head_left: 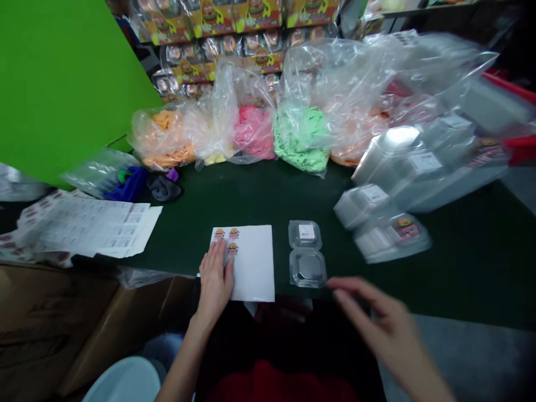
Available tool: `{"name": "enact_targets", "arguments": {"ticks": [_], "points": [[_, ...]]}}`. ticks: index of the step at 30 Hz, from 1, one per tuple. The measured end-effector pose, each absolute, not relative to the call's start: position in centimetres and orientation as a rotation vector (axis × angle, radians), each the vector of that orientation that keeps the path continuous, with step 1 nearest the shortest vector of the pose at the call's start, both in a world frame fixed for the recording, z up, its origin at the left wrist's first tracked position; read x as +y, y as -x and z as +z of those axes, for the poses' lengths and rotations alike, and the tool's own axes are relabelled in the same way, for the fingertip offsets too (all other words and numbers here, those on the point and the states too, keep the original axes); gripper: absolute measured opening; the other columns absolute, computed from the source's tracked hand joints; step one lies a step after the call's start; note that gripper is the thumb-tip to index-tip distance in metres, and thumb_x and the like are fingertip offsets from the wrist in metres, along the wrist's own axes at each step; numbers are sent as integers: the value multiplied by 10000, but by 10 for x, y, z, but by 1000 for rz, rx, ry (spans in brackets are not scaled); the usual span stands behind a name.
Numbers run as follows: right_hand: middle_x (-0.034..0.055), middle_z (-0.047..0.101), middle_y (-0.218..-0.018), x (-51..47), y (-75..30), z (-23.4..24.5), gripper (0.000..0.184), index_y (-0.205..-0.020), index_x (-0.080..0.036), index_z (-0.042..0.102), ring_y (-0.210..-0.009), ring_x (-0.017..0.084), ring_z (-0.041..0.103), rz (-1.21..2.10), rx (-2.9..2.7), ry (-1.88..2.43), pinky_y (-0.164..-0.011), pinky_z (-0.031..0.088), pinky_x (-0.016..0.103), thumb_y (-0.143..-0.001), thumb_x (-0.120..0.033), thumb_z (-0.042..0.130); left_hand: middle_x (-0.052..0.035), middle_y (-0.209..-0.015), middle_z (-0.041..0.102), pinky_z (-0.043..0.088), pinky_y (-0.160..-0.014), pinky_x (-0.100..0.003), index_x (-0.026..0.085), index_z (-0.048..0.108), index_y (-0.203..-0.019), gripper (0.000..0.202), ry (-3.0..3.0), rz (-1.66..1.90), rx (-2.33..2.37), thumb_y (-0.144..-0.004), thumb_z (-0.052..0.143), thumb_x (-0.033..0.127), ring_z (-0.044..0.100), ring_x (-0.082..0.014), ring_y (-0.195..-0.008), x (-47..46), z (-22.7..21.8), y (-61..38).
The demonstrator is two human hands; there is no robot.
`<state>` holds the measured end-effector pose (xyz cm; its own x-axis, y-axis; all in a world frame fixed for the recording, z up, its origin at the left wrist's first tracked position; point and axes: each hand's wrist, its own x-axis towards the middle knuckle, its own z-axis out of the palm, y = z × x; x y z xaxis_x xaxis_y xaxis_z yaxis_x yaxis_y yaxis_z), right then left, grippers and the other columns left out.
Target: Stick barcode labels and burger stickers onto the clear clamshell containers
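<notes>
My left hand [215, 279] lies flat with fingers stretched out on the left side of a white sticker sheet [253, 265] that carries three small burger stickers near its top left corner. An open clear plastic clamshell box [307, 254] with a white label on its lid sits just right of the sheet. My right hand [377, 324] is blurred by motion, fingers extended and pointing left toward the box's lower right corner, holding nothing.
The dark green table [268, 195] bears bags of orange [167, 137], pink [251, 131] and green [301, 137] material at the back. Stacks of clear clamshells [389, 223] lie at right. Label sheets [87, 223] lie at left. Cardboard boxes [54, 324] stand below left.
</notes>
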<state>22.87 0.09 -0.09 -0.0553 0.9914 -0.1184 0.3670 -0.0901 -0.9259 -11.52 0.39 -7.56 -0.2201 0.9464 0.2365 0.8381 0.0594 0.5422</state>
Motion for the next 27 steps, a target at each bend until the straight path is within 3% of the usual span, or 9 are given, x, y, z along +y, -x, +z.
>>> {"name": "enact_targets", "arguments": {"ticks": [2,4,8,15,17,19,22,24,27], "points": [[120,850,-1066,-23,-200,-40,410,-1077,-272,847,-1012,365,807,1671,-1341,1433,-950,638,581,-823,-594,827,-160,-1640,529,268,-1295,-644,236,477,-1586,513,-1875,830,2100,-1080,471,323,427,-337,-1576,-5,-77,117],[141,839,-1158,-38,-176,-71,489,-1099,-259,841,-1115,378,790,1904,-1066,1333,-1011,610,605,-760,-610,880,-134,-1636,541,236,-1310,-645,266,463,-1599,510,-1899,784,2026,-1091,447,308,443,-308,-1570,-16,-75,116],[124,823,-1240,-36,-141,-83,491,-1113,-259,836,-1210,366,750,2068,-788,1164,-1154,498,609,-759,-591,906,-113,-1634,547,214,-1325,-622,286,464,-1596,495,-1907,745,1872,-1102,435,300,441,-272,-1574,-38,-68,117],[92,816,-1266,-13,-91,-56,630,-1190,-236,767,-1253,352,730,2263,-518,1019,-1167,494,576,-625,-380,1004,-119,-1640,538,148,-1334,-656,280,448,-1593,509,-1833,768,1772,-1090,518,320,406,-279,-1594,-47,-65,116],[88,824,-1243,-16,-83,-59,612,-1170,-242,768,-1236,353,737,2268,-500,1048,-1170,486,582,-613,-351,996,-118,-1598,584,202,-1325,-645,273,496,-1558,487,-1809,822,1760,-1077,555,326,444,-288,-1569,-46,-61,116],[96,836,-1197,-21,-79,-64,553,-1123,-228,775,-1184,357,755,2260,-472,1117,-1141,506,583,-624,-356,976,-116,-1492,668,338,-1270,-602,263,617,-1432,393,-1800,926,1818,-1047,623,342,529,-303,-1493,-48,-56,117],[103,847,-1138,-27,-78,-69,566,-1125,-213,776,-1099,359,775,2222,-408,1202,-1081,544,576,-619,-381,968,-88,-1228,772,499,-1080,-500,258,748,-1160,190,-1835,1018,1933,-994,718,345,677,-293,-1231,-53,-47,117],[105,847,-1138,-28,-77,-68,616,-1166,-213,773,-1091,360,773,2202,-379,1206,-1069,548,567,-615,-398,975,-60,-1110,791,528,-969,-439,261,766,-1097,133,-1873,993,1911,-989,734,331,711,-258,-1069,-57,-43,117],[110,830,-1207,-27,-77,-66,649,-1198,-205,770,-1140,353,752,2212,-395,1194,-1087,529,533,-618,-397,988,-42,-1083,802,537,-901,-388,257,773,-1120,142,-1891,1001,1835,-995,734,312,726,-228,-995,-59,-41,115]]}}
